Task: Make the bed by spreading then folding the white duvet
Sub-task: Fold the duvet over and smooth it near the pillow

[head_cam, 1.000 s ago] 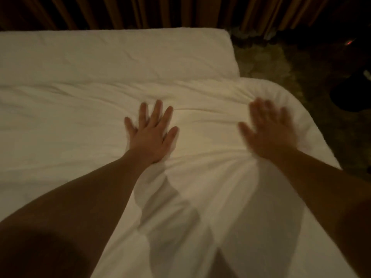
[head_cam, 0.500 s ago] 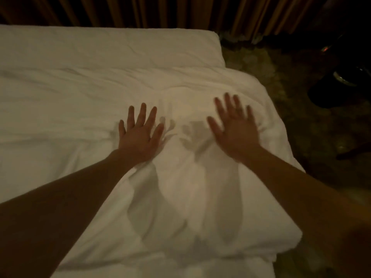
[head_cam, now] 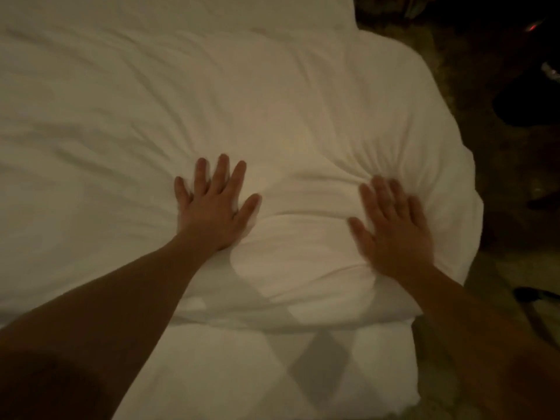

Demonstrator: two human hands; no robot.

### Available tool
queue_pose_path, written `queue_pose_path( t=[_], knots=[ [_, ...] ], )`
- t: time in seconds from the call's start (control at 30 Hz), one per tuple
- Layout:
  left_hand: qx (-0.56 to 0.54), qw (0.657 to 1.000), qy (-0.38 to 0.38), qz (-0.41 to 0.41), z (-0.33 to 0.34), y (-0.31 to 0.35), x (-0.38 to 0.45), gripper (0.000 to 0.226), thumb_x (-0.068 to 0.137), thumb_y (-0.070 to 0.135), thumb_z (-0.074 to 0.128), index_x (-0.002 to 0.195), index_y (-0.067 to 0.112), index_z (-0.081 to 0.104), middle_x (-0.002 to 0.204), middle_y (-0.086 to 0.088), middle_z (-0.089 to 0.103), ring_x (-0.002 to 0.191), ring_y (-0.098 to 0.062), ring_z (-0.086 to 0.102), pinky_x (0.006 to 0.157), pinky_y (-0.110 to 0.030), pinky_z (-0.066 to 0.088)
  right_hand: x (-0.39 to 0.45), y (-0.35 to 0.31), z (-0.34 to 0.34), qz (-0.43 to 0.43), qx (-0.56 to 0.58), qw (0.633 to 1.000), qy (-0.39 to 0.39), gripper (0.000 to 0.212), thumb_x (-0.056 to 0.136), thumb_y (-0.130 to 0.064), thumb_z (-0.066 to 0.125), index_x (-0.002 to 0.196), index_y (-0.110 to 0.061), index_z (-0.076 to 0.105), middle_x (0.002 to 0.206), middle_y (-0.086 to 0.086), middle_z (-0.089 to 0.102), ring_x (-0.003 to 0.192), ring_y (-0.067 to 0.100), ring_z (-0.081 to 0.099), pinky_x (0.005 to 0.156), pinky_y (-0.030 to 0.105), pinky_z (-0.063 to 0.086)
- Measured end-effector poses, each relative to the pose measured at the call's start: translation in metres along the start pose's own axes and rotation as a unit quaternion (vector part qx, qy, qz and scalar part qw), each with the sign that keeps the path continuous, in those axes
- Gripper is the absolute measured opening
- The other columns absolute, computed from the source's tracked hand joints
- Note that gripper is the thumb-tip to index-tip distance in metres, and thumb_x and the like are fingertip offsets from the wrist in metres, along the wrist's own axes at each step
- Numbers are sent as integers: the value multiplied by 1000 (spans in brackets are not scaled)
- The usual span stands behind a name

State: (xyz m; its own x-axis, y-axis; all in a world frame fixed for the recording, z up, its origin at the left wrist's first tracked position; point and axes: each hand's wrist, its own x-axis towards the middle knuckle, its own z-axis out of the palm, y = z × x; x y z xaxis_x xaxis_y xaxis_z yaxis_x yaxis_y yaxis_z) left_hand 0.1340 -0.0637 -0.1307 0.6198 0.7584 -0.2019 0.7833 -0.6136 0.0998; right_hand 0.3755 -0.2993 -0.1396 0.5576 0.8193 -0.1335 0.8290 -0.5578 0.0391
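Note:
The white duvet covers most of the bed, wrinkled, with its thick near edge bulging above the mattress. My left hand lies flat on the duvet with fingers spread, near the middle. My right hand also presses flat on it, fingers apart, close to the duvet's right corner, where folds radiate from the fingertips. Neither hand holds any fabric. The right hand is slightly blurred.
Dark patterned carpet runs along the bed's right side. A dark object sits on the floor at the right, with a small red light above it. The room is dim.
Both hands have slid nearer to me and outward across the duvet, the right one toward the right corner. The view has dropped lower, so the curtains at the top are gone.

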Motion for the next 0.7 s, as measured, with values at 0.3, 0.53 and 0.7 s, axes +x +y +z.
queue_pose_path(
  t=[0.3,0.53,0.7],
  knots=[
    [7,998,-39,-56,-2,-33,-39,76,91,78,4,157,42,-8,169,7,-10,155,-27,-12,120,-61,1,-18,47,-14,99,21,984,-144,81,84,-81,-10,152,-40,-28,165,-6,-25,153,28,-17,124,57,-1],
    [-20,991,21,-128,-180,-71,-51,91,83,88,0,159,40,-8,168,3,-17,153,-27,-21,120,-62,-4,41,-67,-194,6,54,998,-18,85,88,-80,-3,160,-34,-4,169,2,-10,155,27,-6,123,56,4],
    [12,990,63,-127,-326,-106,-111,99,78,92,3,161,38,1,170,4,-3,155,-25,-12,122,-57,2,17,-250,-342,-179,99,978,-36,85,90,-81,10,160,-35,-2,169,-4,-8,155,20,-10,124,50,0]
  ],
)
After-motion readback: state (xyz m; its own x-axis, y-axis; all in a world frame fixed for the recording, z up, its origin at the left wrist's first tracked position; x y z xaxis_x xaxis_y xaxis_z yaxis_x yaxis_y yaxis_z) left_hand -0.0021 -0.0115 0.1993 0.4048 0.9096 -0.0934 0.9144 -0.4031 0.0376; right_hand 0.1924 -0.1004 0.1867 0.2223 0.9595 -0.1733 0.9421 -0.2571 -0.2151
